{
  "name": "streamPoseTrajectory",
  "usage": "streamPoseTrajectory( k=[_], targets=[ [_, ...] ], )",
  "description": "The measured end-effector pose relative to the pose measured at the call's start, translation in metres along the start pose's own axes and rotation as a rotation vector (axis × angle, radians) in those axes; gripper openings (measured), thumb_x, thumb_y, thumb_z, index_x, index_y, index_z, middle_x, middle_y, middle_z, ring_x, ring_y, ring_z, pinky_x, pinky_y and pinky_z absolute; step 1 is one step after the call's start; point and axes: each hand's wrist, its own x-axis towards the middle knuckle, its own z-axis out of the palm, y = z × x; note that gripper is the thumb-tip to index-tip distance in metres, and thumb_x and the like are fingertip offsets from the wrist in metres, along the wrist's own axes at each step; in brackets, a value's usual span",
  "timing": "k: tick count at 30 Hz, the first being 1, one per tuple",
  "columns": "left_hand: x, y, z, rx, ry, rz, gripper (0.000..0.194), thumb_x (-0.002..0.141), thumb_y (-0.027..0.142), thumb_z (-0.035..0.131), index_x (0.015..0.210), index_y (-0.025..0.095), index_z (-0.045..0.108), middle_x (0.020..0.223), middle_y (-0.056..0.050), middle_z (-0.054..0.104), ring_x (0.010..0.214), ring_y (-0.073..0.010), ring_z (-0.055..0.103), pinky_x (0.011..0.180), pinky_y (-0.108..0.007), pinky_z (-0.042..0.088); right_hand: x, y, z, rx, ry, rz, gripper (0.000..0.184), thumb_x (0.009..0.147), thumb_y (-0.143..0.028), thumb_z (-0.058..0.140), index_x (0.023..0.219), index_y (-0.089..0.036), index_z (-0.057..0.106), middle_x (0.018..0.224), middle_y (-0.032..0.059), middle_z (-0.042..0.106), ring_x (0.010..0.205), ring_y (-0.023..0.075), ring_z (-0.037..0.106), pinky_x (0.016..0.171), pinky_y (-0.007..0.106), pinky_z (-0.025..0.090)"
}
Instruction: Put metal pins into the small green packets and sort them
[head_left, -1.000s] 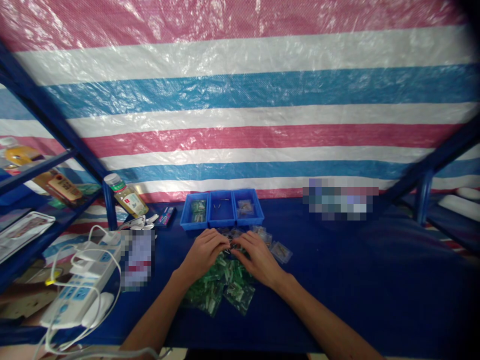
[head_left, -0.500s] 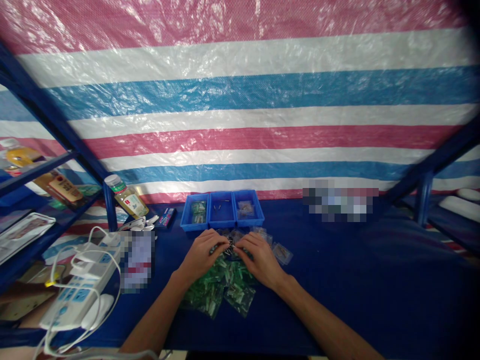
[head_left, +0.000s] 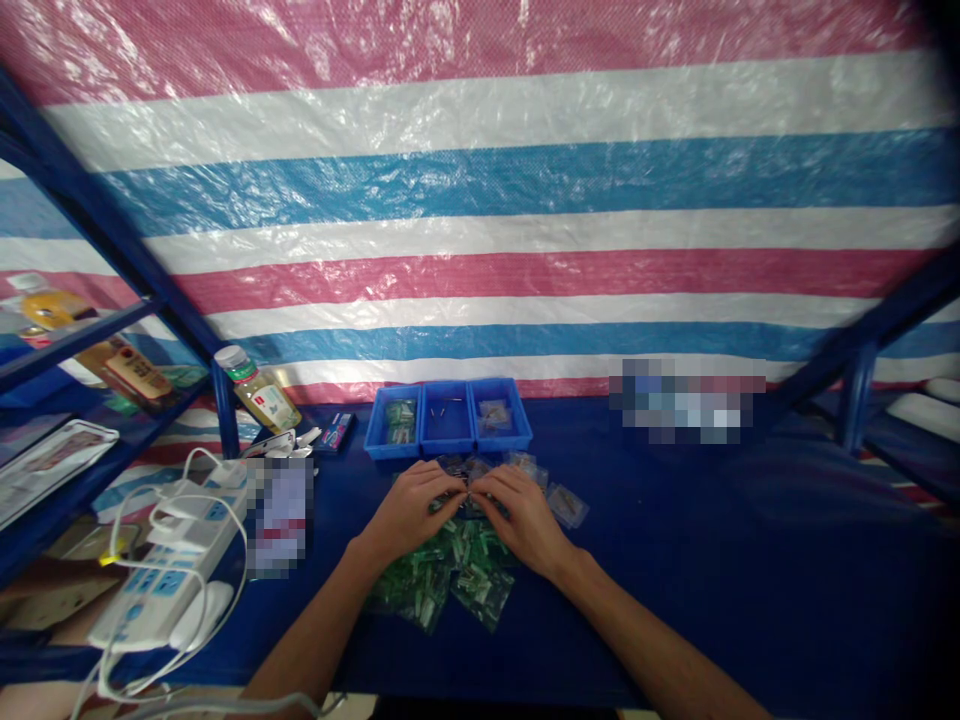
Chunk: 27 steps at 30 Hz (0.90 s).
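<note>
My left hand (head_left: 409, 512) and my right hand (head_left: 521, 518) meet above the dark blue table top (head_left: 675, 560), their fingertips pinching a small shiny item (head_left: 469, 494) too small to identify. Under my wrists lies a heap of small green-printed plastic packets (head_left: 446, 575), partly hidden by my hands. Several clear small bags (head_left: 525, 465) lie just beyond my fingers, and one (head_left: 567, 506) sits to the right of my right hand. Three blue compartment bins (head_left: 448, 418) stand beyond, holding small parts.
A white power strip (head_left: 169, 570) with cables lies left of my left arm, beside a pixelated item (head_left: 280, 517). A glass bottle (head_left: 259, 390) stands at the back left by a blue shelf frame (head_left: 225, 410). A striped tarpaulin (head_left: 480, 220) hangs behind the table.
My fingertips have drawn closer together around the small item. The whole view has shifted slightly, with the bins sitting a little further right.
</note>
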Motion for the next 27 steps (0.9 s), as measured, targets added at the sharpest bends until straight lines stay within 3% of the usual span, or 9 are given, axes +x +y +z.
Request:
streamPoseTrajectory(
  k=[23,27],
  targets=[
    [0.0023,0.0062,-0.0031,0.046,-0.036,0.033,0.018,0.098,0.02,0.054,0.09,0.019,0.071,0.08,-0.004,0.071,0.08,-0.0171,0.061,0.08,-0.034,0.045,0.0025,-0.0059,-0.004,0.013,-0.024,0.031,0.012,0.104,-0.022,0.054,0.098,-0.022,0.065,0.093,0.0064,0.071,0.088,0.0225,0.065,0.083,0.038,0.049],
    [0.0024,0.0061,-0.0036,0.046,-0.037,0.027,0.016,0.097,0.019,0.056,0.091,0.019,0.07,0.081,-0.003,0.071,0.08,-0.0172,0.061,0.08,-0.034,0.043,0.0017,-0.0072,-0.0055,0.026,-0.029,0.035,0.009,0.104,-0.022,0.054,0.105,-0.022,0.063,0.094,0.0062,0.069,0.089,0.0226,0.064,0.082,0.038,0.048]
  ],
)
